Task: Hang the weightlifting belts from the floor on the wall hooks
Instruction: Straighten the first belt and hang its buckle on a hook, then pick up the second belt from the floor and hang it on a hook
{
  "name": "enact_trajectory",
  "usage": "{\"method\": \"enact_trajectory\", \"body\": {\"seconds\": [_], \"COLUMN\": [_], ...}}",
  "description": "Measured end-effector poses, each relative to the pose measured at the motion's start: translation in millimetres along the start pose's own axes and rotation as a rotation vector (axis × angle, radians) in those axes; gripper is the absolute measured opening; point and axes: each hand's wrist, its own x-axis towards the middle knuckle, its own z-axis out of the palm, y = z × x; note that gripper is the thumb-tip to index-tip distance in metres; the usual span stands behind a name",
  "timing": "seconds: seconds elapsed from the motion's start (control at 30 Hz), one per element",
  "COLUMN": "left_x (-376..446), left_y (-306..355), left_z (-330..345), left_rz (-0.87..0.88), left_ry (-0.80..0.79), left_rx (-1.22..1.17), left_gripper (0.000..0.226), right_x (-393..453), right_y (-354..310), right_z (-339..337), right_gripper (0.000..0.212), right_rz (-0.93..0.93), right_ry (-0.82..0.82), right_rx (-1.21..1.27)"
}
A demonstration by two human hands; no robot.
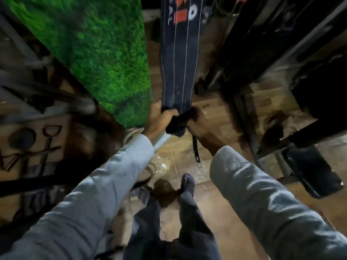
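Fingers (170, 113) of 2 hands around belt (176, 72)

I see a dim, unevenly lit scene through the head camera. The brightest patch is the green turf panel (97, 53), vivid but smeared by motion blur. Blur also streaks the metal frame (37, 102) on the left and the dark equipment (281, 44) on the right, which sinks almost to black. The wooden floor (216, 113) glows warm and carries soft shadows. Pale highlights gleam along the creases of my sleeves (262, 184). Straight lines bow outward toward the edges from the wide lens.
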Motion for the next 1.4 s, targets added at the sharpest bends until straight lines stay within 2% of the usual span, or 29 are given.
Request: {"method": "enact_trajectory", "body": {"seconds": [0.1,0.2,0.3,0.4,0.53,0.57,0.63,0.73,0.83,1.0,1.23,1.4], "left_x": [17,25,21,18,9,6,1,0,4,17,61,97], "left_y": [-67,-143,-198,-257,-347,-370,-413,-464,-503,-561,-622,-685], "left_z": [2,4,21,31,35,37,42,49,54,66,131,188], "left_rz": [-0.054,-0.105,-0.188,-0.259,-0.395,-0.414,-0.452,-0.463,-0.470,-0.502,-0.455,-0.469], "left_ry": [-0.014,0.000,0.046,0.119,0.301,0.297,0.260,0.226,0.159,0.065,0.006,-0.014], "left_rx": [0.069,0.168,0.153,0.168,0.060,0.090,0.107,0.133,0.226,0.329,0.311,0.240], "left_gripper": [0.025,0.021,0.008,0.024,0.044,0.045,0.031,0.025,0.020,0.028,0.017,0.022], "right_x": [9,-2,10,21,28,27,28,30,33,62,121,180], "right_y": [53,66,111,163,235,250,286,343,388,445,539,617], "right_z": [20,38,63,91,123,128,139,151,167,176,128,93], "right_gripper": [0.035,0.051,0.052,0.059,0.061,0.064,0.065,0.052,0.053,0.041,0.029,0.042], "right_rz": [0.037,0.119,0.242,0.352,0.462,0.491,0.531,0.540,0.552,0.542,0.537,0.472], "right_ry": [-0.032,-0.014,-0.045,-0.069,-0.038,-0.036,-0.046,-0.074,-0.086,-0.142,-0.111,-0.186], "right_rx": [-0.016,0.067,0.145,0.240,0.325,0.348,0.398,0.267,0.149,0.090,-0.203,-0.537]}}
